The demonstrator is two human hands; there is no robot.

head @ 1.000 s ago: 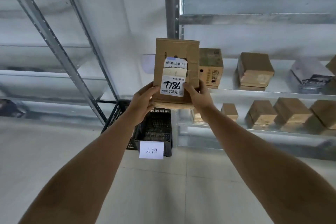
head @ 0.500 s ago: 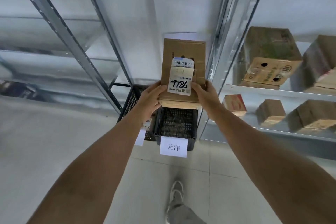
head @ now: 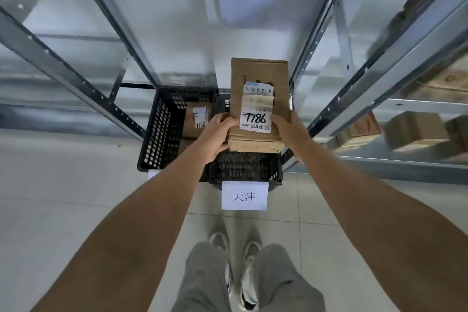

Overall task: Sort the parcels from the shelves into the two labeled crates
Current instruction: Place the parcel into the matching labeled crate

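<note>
I am seeing the left hand (head: pixel 215 138) and the right hand (head: pixel 291 134) gripping a cardboard parcel (head: pixel 260 99) by its lower corners, thumbs on the front face, the other fingers curling out of sight behind it. The parcel is standing upright in the air above the right crate (head: pixel 243 167), hiding most of that crate's interior. I am reading "7786" handwritten on its white label (head: pixel 257 115); the smaller print is too fine to read. The brown card is creased, with a taped seam along the bottom. A paper sign (head: pixel 244 195) is hanging on the right crate's front wall. The left crate (head: pixel 159 132), touching it, is holding another labelled parcel (head: pixel 196 119), partly covered by my left hand. Metal shelf posts (head: pixel 321 78) are flanking both crates closely; blurred boxes (head: pixel 415 132) are sitting on the right shelves. Open floor (head: pixel 63 185) is lying in front.
</note>
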